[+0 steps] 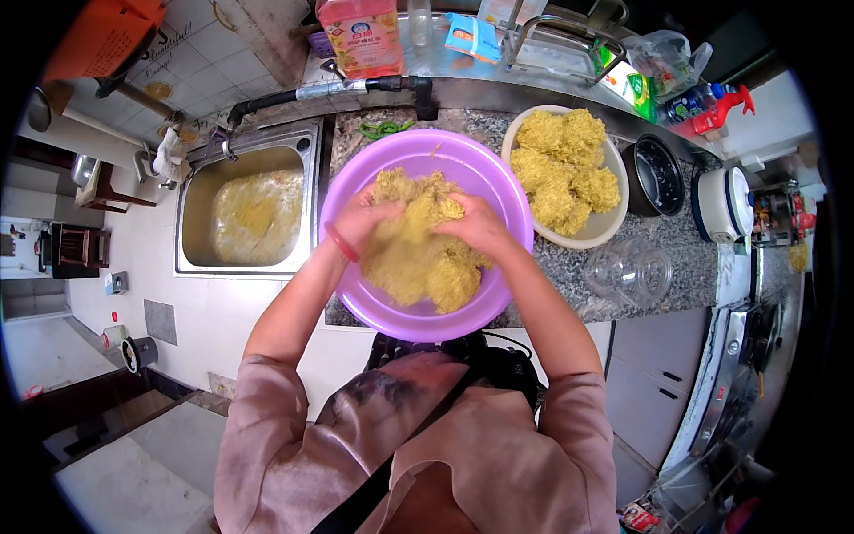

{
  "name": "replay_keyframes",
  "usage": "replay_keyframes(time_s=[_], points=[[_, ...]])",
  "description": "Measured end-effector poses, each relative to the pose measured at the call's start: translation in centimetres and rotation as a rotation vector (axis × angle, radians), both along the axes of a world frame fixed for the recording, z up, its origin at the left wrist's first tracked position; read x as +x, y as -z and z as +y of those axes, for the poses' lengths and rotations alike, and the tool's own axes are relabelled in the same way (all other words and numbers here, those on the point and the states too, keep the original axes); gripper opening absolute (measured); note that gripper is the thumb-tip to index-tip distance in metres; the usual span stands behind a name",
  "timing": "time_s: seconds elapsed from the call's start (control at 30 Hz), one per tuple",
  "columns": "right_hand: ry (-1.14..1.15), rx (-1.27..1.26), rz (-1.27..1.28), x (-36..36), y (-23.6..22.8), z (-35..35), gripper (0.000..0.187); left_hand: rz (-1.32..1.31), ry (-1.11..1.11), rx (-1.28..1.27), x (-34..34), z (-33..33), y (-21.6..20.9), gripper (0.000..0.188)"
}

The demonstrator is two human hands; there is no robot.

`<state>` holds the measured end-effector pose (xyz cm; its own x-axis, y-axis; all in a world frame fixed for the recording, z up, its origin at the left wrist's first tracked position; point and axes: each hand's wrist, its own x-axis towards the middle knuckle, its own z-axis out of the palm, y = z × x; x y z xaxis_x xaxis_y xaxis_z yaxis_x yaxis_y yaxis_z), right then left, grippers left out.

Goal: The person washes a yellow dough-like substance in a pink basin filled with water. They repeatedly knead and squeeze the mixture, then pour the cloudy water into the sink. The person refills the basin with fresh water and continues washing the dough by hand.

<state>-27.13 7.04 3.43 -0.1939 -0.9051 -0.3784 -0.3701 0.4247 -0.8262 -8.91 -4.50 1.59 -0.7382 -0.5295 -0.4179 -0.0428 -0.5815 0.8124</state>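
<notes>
A wide purple basin (518, 222) stands on the granite counter in front of me, holding a moist, crumbly yellow mash (454, 283). My left hand (360, 221) and my right hand (480, 227) are both inside it, facing each other. Between them they grip a clump of the mash (416, 214), fingers curled around its sides; some fingertips are hidden by it. Part of the mash below the hands is blurred. A red bangle (341, 242) circles my left wrist. Just right of the basin, a cream bowl (580, 240) holds several rounded lumps of the same mash (560, 169).
At left is a steel sink (307, 191) with cloudy yellowish water. Green peppers (385, 130) lie behind the basin. To the right are a clear jar (632, 271), a black pot (656, 175) and a white rice cooker (725, 205). A pink-liquid jug (360, 40) stands on the back ledge.
</notes>
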Motion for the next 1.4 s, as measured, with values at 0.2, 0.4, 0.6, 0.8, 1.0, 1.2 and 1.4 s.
replay_keyframes(time_s=[0.2,0.4,0.6,0.8,1.0,1.2,1.4], points=[[0.235,-0.068,-0.208,0.4,0.7,2.3,0.06,-0.061,0.055,-0.057,1.5,1.7,-1.1,0.057],[-0.013,0.065,0.388,0.1,1.7,5.7,0.074,-0.02,0.156,-0.35,3.3,2.4,-0.1,0.068],[-0.244,0.34,0.606,6.1,0.3,7.5,0.069,-0.391,0.553,-0.99,3.9,4.8,1.3,0.077],[0.03,0.23,0.395,4.9,3.8,6.8,0.071,-0.373,0.482,-0.834,3.9,5.7,2.0,0.075],[0.262,0.052,-0.142,3.1,4.1,6.6,0.07,-0.198,0.218,-0.693,2.9,6.3,2.6,0.079],[0.503,0.004,-0.582,4.4,2.3,3.6,0.061,-0.07,0.179,-0.752,1.1,5.3,3.2,0.075],[0.584,0.247,-0.651,4.3,-2.2,0.6,0.064,-0.102,-0.09,-0.032,1.7,3.1,4.9,0.053]])
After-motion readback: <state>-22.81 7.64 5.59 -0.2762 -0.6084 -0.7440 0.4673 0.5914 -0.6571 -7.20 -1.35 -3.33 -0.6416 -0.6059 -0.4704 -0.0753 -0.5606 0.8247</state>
